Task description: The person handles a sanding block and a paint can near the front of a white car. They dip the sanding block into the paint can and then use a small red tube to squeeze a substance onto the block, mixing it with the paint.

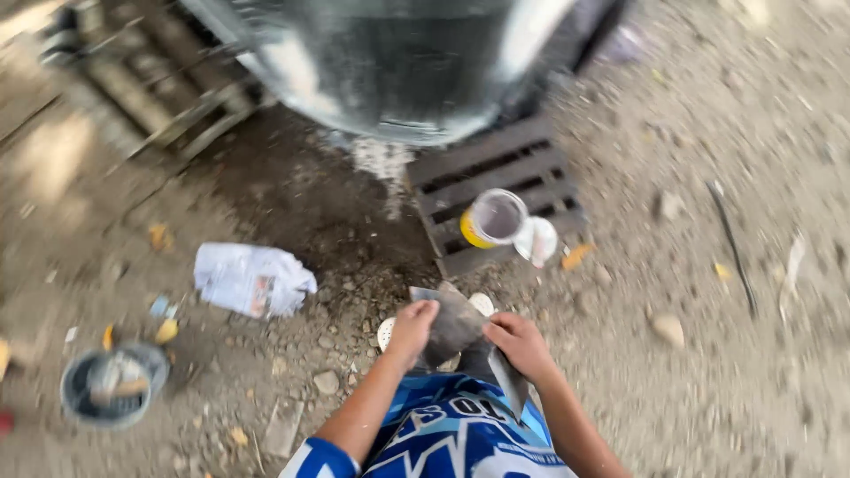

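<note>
Nearest the lens I see a blue and white printed garment (452, 434) filling the bottom centre of the head view, with both forearms reaching forward from it. Just beyond it, my left hand (413, 329) and right hand (521, 343) both hold one grey, crumpled sheet (459, 329). Left hand: fingers curled closed over the sheet's left edge. Right hand: fingers closed on the sheet's right side, lower down, where a narrow grey strip runs toward the garment. The sheet sits between the two hands, low in the centre of the view, above gravelly ground (691, 372). Under the sheet, two pale rounded perforated pieces (387, 333) show at its edges; I cannot tell what they are.

Ahead of the hands lies a dark slatted wooden pallet (496, 173). On its near edge stands an open round can (494, 219) with a yellow side, and a white lid (537, 239) lies just beside it to the right. A large shiny metal vessel (390, 62) fills the top of the view behind the pallet. To the left, well apart from the hands, a crumpled white bag (252, 279) lies on the dirt. Further left and nearer, a round grey bucket (113, 385) stands with something pale inside. A thin dark stick (733, 248) lies on the right. The view is motion-blurred.
</note>
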